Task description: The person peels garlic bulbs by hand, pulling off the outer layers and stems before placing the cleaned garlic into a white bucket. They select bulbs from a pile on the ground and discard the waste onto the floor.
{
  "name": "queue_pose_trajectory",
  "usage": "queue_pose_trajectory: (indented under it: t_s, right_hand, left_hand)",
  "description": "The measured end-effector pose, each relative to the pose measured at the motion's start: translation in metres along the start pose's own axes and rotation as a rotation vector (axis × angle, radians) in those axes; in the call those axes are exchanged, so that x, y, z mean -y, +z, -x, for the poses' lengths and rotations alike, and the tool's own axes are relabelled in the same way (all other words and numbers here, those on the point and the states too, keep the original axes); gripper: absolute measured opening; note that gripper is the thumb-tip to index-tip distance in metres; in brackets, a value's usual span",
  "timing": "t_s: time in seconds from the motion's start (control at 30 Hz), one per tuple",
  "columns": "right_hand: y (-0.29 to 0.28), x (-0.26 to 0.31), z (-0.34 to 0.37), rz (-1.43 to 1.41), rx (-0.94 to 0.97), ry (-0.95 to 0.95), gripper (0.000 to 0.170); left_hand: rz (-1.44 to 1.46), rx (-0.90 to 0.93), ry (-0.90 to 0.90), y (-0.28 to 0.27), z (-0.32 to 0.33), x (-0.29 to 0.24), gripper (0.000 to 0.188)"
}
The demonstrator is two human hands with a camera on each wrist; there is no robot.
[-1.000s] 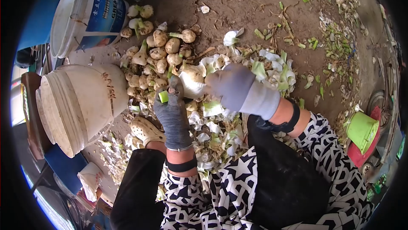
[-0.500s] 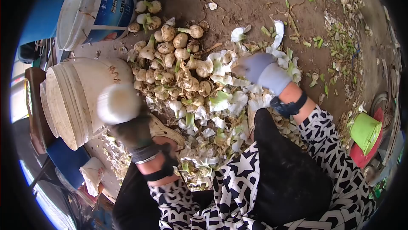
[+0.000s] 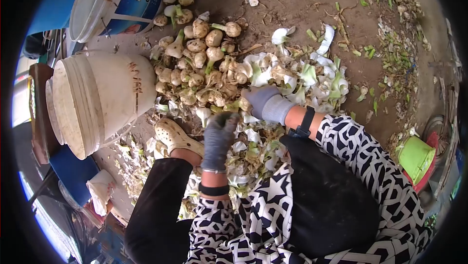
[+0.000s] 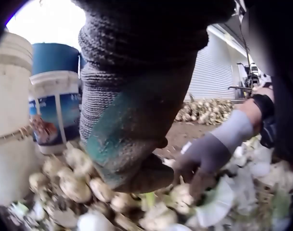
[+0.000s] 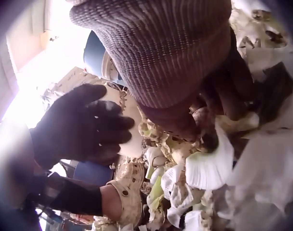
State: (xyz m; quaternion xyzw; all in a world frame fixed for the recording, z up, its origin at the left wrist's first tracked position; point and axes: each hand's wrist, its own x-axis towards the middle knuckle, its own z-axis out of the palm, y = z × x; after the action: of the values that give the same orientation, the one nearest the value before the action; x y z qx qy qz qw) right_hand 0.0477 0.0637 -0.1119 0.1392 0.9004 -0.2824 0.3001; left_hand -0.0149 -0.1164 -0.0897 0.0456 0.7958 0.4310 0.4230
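My left hand (image 3: pixel 218 132), in a grey work glove, hovers by the near edge of a heap of soil-stained garlic bulbs (image 3: pixel 196 45). Its fingers are spread and hold nothing in the right wrist view. Close to its right, my right hand (image 3: pixel 264 102), in a paler glove, reaches down at the heap's edge. Its fingers curl about a garlic bulb (image 5: pixel 201 118), which they largely hide. Stripped white and green skins (image 3: pixel 308 76) lie around and beyond this hand, and a pale skin (image 5: pixel 211 161) stands up beside its fingertips.
A large white bucket (image 3: pixel 114 95) stands left of the bulbs, with a blue-labelled bucket (image 3: pixel 134 3) behind it. The person's beige clog (image 3: pixel 173 134) is just left of the left hand. Cut stems (image 3: pixel 397 54) litter the ground at right, near a green basin (image 3: pixel 415 156).
My left hand swung left to the white bucket with a white peeled garlic bulb and is back without it. My right hand went out to the skins, then returned to the bulbs.
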Motion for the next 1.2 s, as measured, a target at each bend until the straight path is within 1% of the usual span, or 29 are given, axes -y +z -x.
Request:
queue_pose_trajectory:
  t_s: [0.03, 0.07, 0.1, 0.13, 0.17, 0.2, 0.23, 0.27, 0.33, 0.37, 0.4, 0.47, 0.5, 0.53, 0.6, 0.63, 0.67, 0.73, 0.77, 0.8, 0.87, 0.9, 0.93, 1.0, 1.03, 1.07, 1.13, 1.17, 1.2]
  right_hand:
    - [-0.001, 0.000, 0.004, 0.047, 0.002, 0.008, 0.042]
    - [0.000, 0.001, 0.005, 0.091, 0.006, 0.012, 0.043]
    - [0.007, -0.003, 0.003, 0.086, -0.050, -0.062, 0.039]
    - [0.012, -0.001, -0.001, 0.083, -0.050, -0.062, 0.039]
    - [0.013, 0.007, -0.005, 0.197, -0.099, -0.077, 0.037]
    - [0.015, 0.013, -0.010, 0.309, -0.148, -0.098, 0.035]
    - [0.020, 0.019, -0.017, 0.372, -0.220, -0.138, 0.026]
    - [0.025, 0.023, -0.023, 0.363, -0.221, -0.147, 0.026]
    - [0.026, 0.028, -0.031, 0.427, -0.077, -0.140, 0.021]
    - [0.020, 0.024, -0.032, 0.313, -0.022, -0.130, 0.021]
    - [0.009, 0.018, -0.030, 0.313, -0.024, -0.131, 0.021]
    - [-0.006, 0.000, -0.020, -0.111, -0.003, -0.062, 0.024]
    - [-0.009, -0.009, -0.014, -0.225, -0.042, -0.038, 0.034]
    - [-0.009, -0.015, -0.005, -0.216, -0.042, -0.032, 0.034]
    - [-0.014, -0.018, 0.024, -0.682, -0.182, -0.043, 0.039]
    - [-0.006, -0.024, 0.030, -0.790, -0.315, -0.121, 0.035]
    - [-0.012, -0.028, 0.039, -0.785, -0.317, -0.108, 0.035]
    - [-0.031, -0.030, 0.059, -1.354, -0.137, -0.070, 0.023]
    - [-0.033, -0.028, 0.062, -1.311, -0.197, -0.097, 0.016]
    - [-0.036, -0.031, 0.064, -1.313, -0.202, -0.096, 0.016]
    - [-0.043, -0.040, 0.067, -1.533, -0.028, -0.173, 0.015]
    - [-0.051, -0.041, 0.074, -1.646, 0.116, -0.200, 0.015]
    - [-0.029, -0.052, 0.059, -1.434, 0.014, -0.375, 0.020]
    - [-0.038, -0.035, 0.073, -1.639, -0.106, -0.703, 0.026]
    - [-0.030, -0.036, 0.067, -1.833, 0.041, -0.748, 0.032]
    - [-0.026, -0.040, 0.063, -1.835, 0.037, -0.747, 0.032]
    - [-0.027, -0.044, 0.051, -1.975, 0.365, -0.724, 0.031]
    - [-0.028, -0.045, 0.051, -1.973, 0.356, -0.726, 0.031]
    - [-0.028, -0.047, 0.050, -1.927, 0.279, -0.620, 0.031]
  left_hand:
    - [0.002, -0.006, 0.071, 0.014, -0.005, 0.019, 0.025]
    - [0.001, -0.016, 0.138, 0.023, -0.003, 0.016, 0.023]
    - [-0.004, -0.015, 0.133, 0.025, 0.002, 0.012, 0.023]
    - [0.000, -0.010, 0.010, 0.027, 0.006, 0.007, 0.022]
    - [0.007, -0.006, -0.113, 0.028, 0.009, -0.002, 0.021]
    - [0.006, -0.012, -0.114, 0.028, 0.009, -0.001, 0.021]
    - [-0.060, -0.052, -0.077, 0.026, 0.010, 0.002, 0.022]
    - [-0.129, -0.090, -0.042, 0.023, 0.011, 0.006, 0.023]
    - [-0.140, -0.086, -0.033, 0.017, 0.009, 0.027, 0.028]
    - [-0.140, -0.080, -0.017, 0.016, 0.007, 0.033, 0.034]
    - [-0.141, -0.082, -0.015, 0.018, 0.009, 0.027, 0.034]
    - [-0.247, -0.201, 0.200, 0.030, 0.019, 0.012, 0.051]
    - [-0.333, -0.225, 0.279, 0.037, 0.025, -0.003, 0.062]
    - [-0.429, -0.253, 0.429, 0.043, 0.022, 0.002, 0.066]
    - [-0.195, -0.231, 0.407, 0.057, 0.024, -0.017, 0.068]
    - [-0.140, -0.250, 0.540, 0.062, 0.022, -0.013, 0.066]
    - [-0.075, -0.234, 0.615, 0.063, 0.022, -0.021, 0.064]
    - [0.425, 0.031, 0.349, 0.058, 0.024, -0.039, 0.061]
    - [0.475, 0.094, 0.361, 0.054, 0.026, -0.045, 0.051]
    - [0.472, 0.098, 0.362, 0.049, 0.029, -0.053, 0.051]
    - [0.938, 0.369, -0.025, 0.039, 0.032, -0.067, 0.046]
    - [1.139, 0.551, -0.152, 0.035, 0.028, -0.074, 0.051]
    - [1.229, 0.610, -0.233, 0.032, 0.030, -0.081, 0.046]
    - [0.224, -0.044, 0.338, 0.049, 0.029, -0.075, 0.036]
    - [-0.354, 0.046, 0.573, 0.030, 0.020, -0.083, 0.027]
    - [-0.468, 0.051, 0.399, 0.028, 0.010, -0.080, 0.025]
    - [0.072, -0.117, 0.371, 0.032, -0.007, -0.072, 0.032]
    - [0.219, -0.211, 0.276, 0.032, 0.000, -0.089, 0.037]
    - [0.455, -0.122, 0.212, 0.030, 0.009, -0.099, 0.041]
